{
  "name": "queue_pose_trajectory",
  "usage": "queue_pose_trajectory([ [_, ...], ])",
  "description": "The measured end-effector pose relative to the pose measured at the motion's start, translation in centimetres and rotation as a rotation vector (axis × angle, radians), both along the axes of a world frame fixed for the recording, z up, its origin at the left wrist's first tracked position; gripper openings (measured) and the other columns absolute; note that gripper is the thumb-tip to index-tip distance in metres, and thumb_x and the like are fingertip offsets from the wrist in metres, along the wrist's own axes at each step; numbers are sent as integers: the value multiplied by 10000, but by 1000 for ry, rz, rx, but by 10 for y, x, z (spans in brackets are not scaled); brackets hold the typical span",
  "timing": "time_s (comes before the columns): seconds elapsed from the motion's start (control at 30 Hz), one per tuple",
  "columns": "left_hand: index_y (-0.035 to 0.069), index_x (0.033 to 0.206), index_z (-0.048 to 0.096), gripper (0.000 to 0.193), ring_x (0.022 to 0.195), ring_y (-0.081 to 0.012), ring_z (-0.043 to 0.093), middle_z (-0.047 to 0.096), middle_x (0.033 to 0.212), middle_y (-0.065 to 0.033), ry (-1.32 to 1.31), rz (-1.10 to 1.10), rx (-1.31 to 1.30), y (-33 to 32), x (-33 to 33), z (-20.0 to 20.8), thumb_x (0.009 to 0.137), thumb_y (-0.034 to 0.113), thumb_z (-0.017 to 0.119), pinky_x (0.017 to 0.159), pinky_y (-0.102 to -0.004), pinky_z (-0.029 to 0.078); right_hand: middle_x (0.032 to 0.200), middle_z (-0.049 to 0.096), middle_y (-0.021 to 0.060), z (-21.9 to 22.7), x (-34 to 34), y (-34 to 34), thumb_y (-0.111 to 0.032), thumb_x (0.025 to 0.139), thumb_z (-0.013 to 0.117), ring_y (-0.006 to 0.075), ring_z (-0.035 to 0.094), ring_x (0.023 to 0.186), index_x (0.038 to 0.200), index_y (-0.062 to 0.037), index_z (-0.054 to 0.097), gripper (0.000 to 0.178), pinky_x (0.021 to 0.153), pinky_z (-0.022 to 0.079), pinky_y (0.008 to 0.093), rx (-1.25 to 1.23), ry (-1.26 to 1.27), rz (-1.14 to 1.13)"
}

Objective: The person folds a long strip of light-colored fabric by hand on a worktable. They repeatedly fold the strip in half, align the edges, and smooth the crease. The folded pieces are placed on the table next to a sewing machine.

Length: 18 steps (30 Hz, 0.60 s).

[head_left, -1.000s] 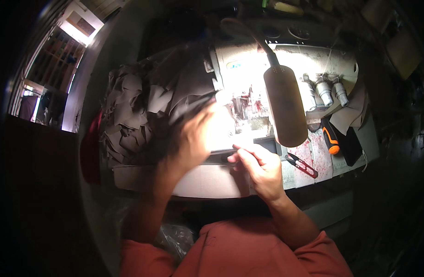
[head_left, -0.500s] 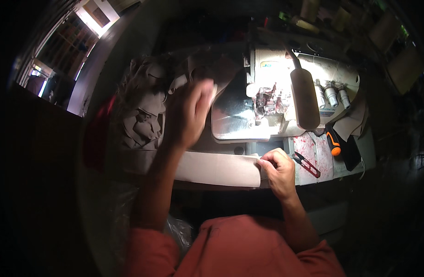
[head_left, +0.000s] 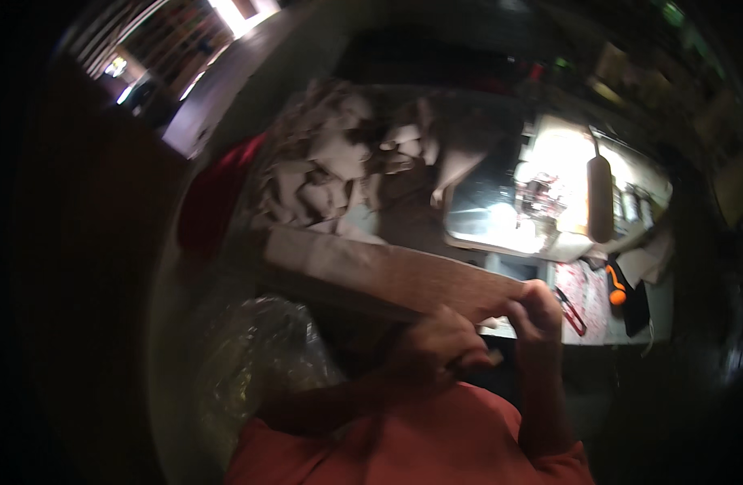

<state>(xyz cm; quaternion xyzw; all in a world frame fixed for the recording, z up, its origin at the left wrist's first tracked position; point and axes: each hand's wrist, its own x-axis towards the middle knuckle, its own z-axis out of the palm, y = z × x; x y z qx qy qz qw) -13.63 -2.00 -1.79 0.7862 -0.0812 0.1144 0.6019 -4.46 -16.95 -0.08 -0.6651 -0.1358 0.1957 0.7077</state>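
A long pale fabric strip (head_left: 396, 275) lies along the front edge of the table, slanting down to the right. At its right end my right hand (head_left: 540, 315) is closed, pinching the fabric between thumb and fingers. My left hand (head_left: 440, 343) is just below the strip's near edge, close to my right hand. Its fingers are curled and smeared by motion. Something small and pale shows at its fingertips, too blurred to name. Behind the strip stands a sewing machine (head_left: 565, 178) with a bright lamp lighting its needle area.
Crumpled pale fabric pieces (head_left: 323, 174) are heaped at the back left. Red-handled thread snips (head_left: 572, 314) and an orange-and-black tool (head_left: 616, 288) lie at the right. A clear plastic bag (head_left: 266, 347) hangs below the table's left front, and something red (head_left: 218, 194) is at the left edge.
My left hand has come down from above the table to near my right hand. My right hand keeps its grip on the strip. The view has turned and shifted left.
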Motion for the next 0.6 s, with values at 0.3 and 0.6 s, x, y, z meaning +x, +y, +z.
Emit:
queue_pose_trajectory([
  [0.3, 33, 1267, 309, 520, 1210, -232, 325, 363, 1293, -94, -283, 617, -1186, 126, -5, -12, 853, 313, 454, 985, -395, 286, 707, 562, 88, -1, -1, -19, -108, 818, 476, 161, 579, 616, 909, 45, 507, 180, 570, 500, 263, 205, 320, -18],
  [0.6, -10, 1258, 306, 567, 1213, -375, 280, 277, 1311, -229, -114, 134, 798, -3, 27, 21, 800, 262, 501, 974, -418, 276, 871, 574, 120, -10, 3, -1, -161, 878, 421, 168, 593, 736, 980, 58, 502, 254, 642, 516, 306, 384, 413, 129],
])
